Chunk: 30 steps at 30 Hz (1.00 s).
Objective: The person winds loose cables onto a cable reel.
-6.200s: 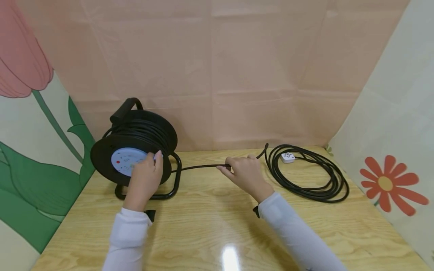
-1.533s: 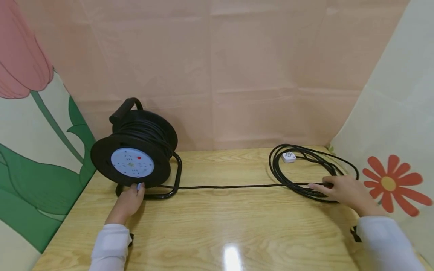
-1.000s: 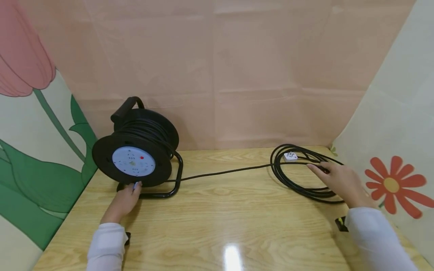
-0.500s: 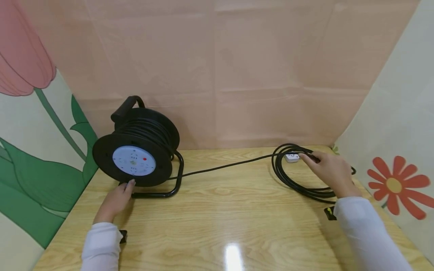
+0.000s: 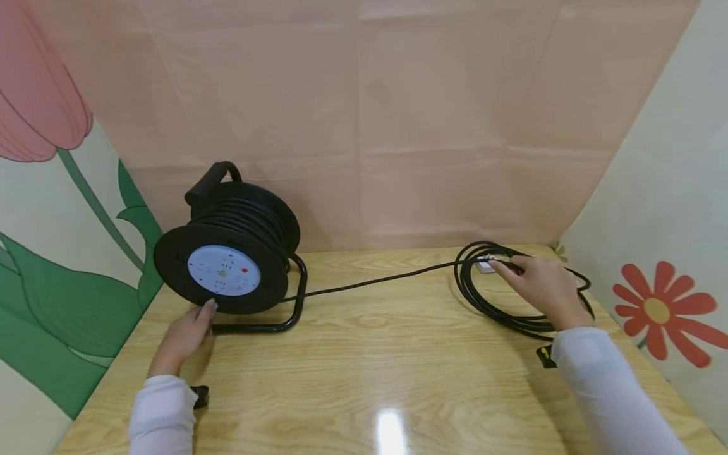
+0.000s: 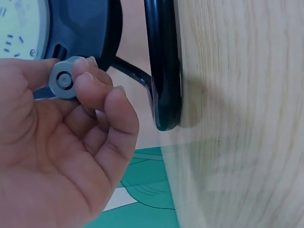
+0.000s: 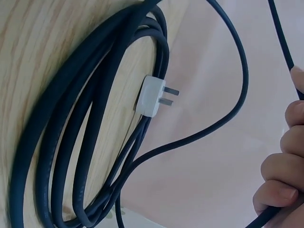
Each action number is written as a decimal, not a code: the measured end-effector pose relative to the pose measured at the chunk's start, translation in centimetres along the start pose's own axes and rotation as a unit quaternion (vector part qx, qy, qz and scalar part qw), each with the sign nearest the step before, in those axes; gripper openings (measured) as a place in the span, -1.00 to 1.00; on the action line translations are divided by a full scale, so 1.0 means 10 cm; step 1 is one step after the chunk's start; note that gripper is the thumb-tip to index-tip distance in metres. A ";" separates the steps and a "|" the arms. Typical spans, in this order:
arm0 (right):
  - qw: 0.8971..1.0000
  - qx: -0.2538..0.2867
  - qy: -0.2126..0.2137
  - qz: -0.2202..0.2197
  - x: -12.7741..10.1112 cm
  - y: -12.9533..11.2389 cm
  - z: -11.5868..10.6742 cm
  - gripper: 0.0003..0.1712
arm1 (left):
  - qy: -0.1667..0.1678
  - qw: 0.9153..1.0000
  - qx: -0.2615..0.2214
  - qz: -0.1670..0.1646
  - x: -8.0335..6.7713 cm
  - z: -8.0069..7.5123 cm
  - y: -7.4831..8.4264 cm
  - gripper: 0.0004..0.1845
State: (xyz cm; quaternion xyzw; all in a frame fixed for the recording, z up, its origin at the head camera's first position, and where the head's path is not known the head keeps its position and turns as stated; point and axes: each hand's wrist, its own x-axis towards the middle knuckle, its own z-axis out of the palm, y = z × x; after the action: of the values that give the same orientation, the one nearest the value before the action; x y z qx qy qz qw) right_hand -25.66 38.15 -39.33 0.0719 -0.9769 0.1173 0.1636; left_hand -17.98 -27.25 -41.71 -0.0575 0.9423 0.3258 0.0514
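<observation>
Pale wooden table (image 5: 364,366) sits between pink backdrop paper and flower-painted side panels. At its 10 o'clock stands a black cable reel (image 5: 227,253) on a tubular frame (image 5: 284,316), with a blue socket plate (image 5: 224,270) on its face. The left hand (image 5: 184,332) curls at the reel's 6 o'clock rim, fingers pinching a small grey crank knob (image 6: 62,81). From the reel a black cable (image 5: 375,283) runs toward 2 o'clock into a loose coil (image 5: 500,303) lying flat on the table. The right hand (image 5: 543,287) rests over the coil, fingers closed round one strand, just beside the white plug (image 7: 151,96).
</observation>
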 end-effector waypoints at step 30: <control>0.994 -0.023 0.081 -0.075 0.24 -0.36 -0.08 -0.50 | 0.036 0.902 -0.425 -0.071 -0.01 -0.18 -0.03 -0.45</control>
State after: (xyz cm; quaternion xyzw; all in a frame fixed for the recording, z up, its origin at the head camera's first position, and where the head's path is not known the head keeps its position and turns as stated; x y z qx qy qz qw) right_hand -27.03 34.61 -37.00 0.1311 -0.9548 0.0875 0.2521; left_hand -17.95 -28.54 -40.48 -0.1527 0.7090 0.6884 0.0110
